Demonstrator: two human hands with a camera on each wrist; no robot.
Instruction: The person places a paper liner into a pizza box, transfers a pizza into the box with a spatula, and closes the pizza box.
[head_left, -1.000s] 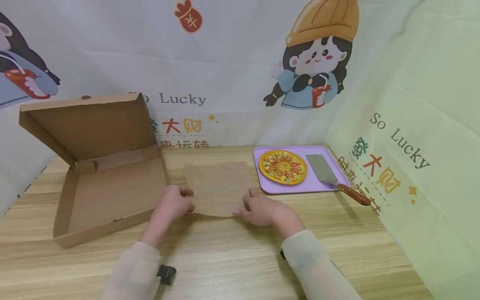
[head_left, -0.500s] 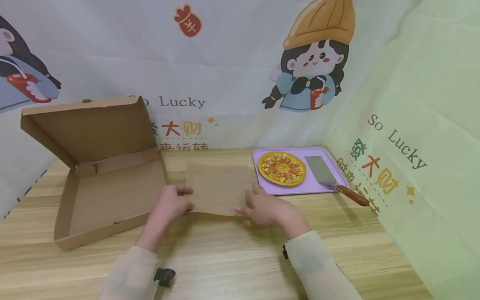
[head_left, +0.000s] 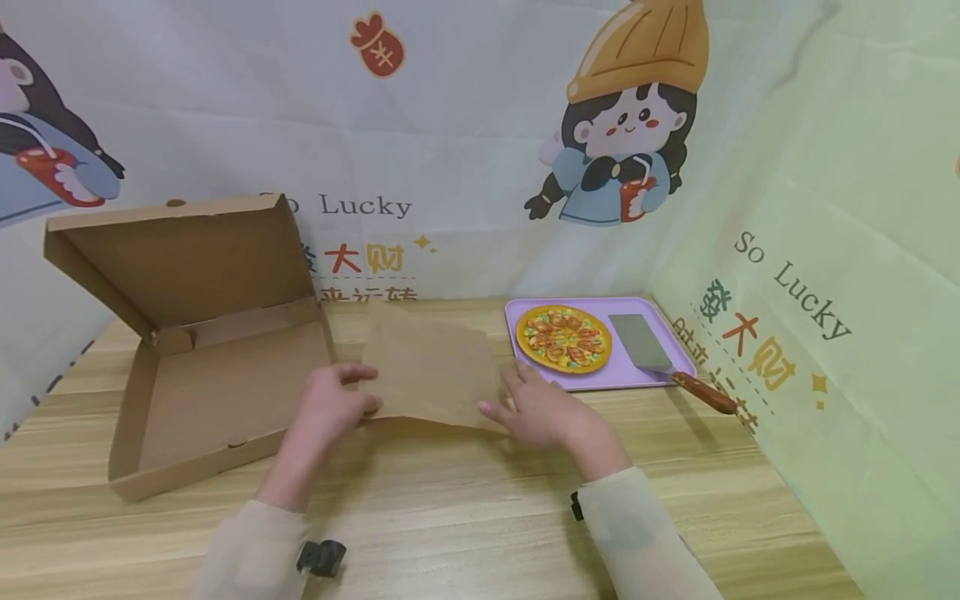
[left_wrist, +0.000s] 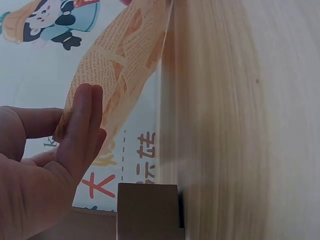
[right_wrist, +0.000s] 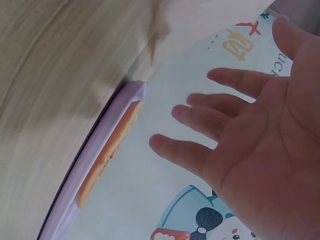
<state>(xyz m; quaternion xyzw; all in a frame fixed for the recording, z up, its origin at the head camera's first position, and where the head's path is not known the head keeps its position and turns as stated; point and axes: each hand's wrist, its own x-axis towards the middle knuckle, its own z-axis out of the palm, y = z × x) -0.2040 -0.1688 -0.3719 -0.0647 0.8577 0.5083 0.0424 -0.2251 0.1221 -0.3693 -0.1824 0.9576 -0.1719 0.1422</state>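
Note:
A sheet of brown wrapping paper (head_left: 431, 367) is partly raised off the table between the two hands; its underside shows newsprint in the left wrist view. My left hand (head_left: 333, 400) pinches the paper's near left corner between thumb and fingers (left_wrist: 82, 115). At the paper's right edge is my right hand (head_left: 540, 408), its fingers spread and holding nothing in the right wrist view. Beside that hand, a lilac tray (head_left: 637, 382) bears a pizza (head_left: 564, 337) and the blade of a spatula (head_left: 705, 392). An open cardboard pizza box (head_left: 225, 392) stands left of my left hand.
The wooden table (head_left: 450, 517) runs under everything. Its back edge meets a printed cloth (head_left: 465, 167), and another cloth side hangs at the right. The box's lid (head_left: 180, 267) stands raised at the back, and the spatula's handle juts past the tray.
The paper's left side has lifted and shifted slightly left with my left hand. My right hand has moved a little right and opened away from the paper. Box and tray stay put.

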